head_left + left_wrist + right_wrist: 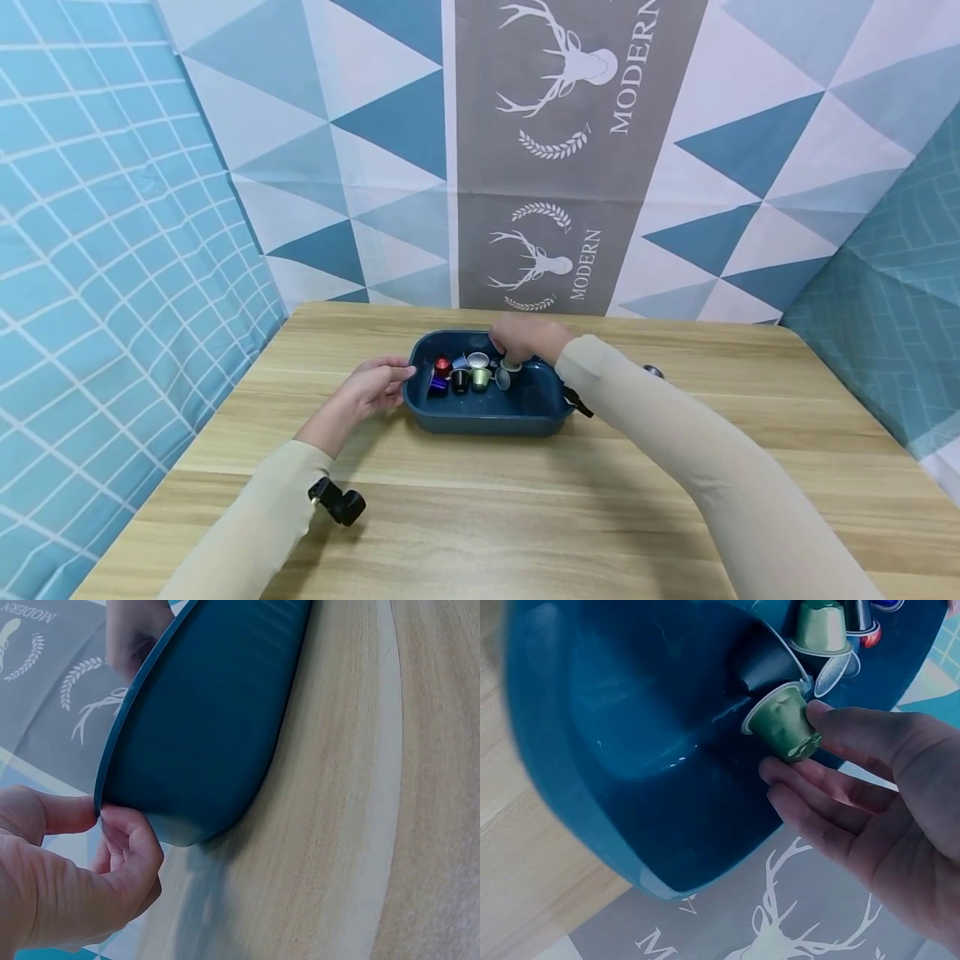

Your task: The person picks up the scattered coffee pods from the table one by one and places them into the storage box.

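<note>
A dark blue plastic basin (pixel 487 425) stands on the table with several coffee capsules in its left and middle part. My left hand (pixel 375 387) pinches the basin's left rim between thumb and fingers, close up in the left wrist view. Inside the basin, my right hand (pixel 877 780) holds a green capsule (pixel 784 724) between thumb and fingertips. A black capsule (pixel 765 667) lies on its side next to it. Among the other capsules are a red one (pixel 442 367), a purple-blue one (pixel 438 385), a black one (pixel 460 382) and a light green one (pixel 481 380).
A small dark, silvery object (pixel 653 371) sits on the wooden table (pixel 465 517) behind the right forearm. Patterned cloth (pixel 390 167) hangs along the table's back edge, and blue cloth (pixel 112 250) hangs at its left side. A black wrist camera (pixel 341 502) juts from the left sleeve.
</note>
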{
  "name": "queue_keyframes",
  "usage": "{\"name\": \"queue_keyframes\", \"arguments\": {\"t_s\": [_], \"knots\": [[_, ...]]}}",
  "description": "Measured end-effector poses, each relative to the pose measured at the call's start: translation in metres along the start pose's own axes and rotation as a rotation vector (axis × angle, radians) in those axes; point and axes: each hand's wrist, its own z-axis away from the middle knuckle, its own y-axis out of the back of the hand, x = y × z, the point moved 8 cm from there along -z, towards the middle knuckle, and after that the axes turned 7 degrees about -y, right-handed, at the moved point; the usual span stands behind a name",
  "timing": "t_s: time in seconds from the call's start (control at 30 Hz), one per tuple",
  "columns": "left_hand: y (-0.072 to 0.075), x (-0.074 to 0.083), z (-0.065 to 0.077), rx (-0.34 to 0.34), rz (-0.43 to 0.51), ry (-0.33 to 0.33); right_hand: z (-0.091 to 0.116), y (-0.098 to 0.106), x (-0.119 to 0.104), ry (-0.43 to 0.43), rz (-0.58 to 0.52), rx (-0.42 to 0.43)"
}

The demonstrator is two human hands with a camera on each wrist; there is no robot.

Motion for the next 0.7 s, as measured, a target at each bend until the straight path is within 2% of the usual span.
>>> {"name": "queue_keyframes", "arguments": {"t_s": [0.13,0.3,0.53,0.7], "knots": [[0.000,0.002,0.003,-0.019,0.009,-0.015,0.002,0.001,0.000,0.012,-0.006,0.006],[0.000,-0.001,-0.001,0.006,-0.005,0.003,0.007,0.003,0.002,0.035,-0.021,0.018],[0.000,-0.003,-0.003,0.018,0.018,0.016,0.019,0.010,0.014,0.037,-0.058,0.044],[0.000,-0.003,-0.004,0.026,0.022,0.011,0.032,0.014,0.023,0.083,-0.082,0.093]]}}
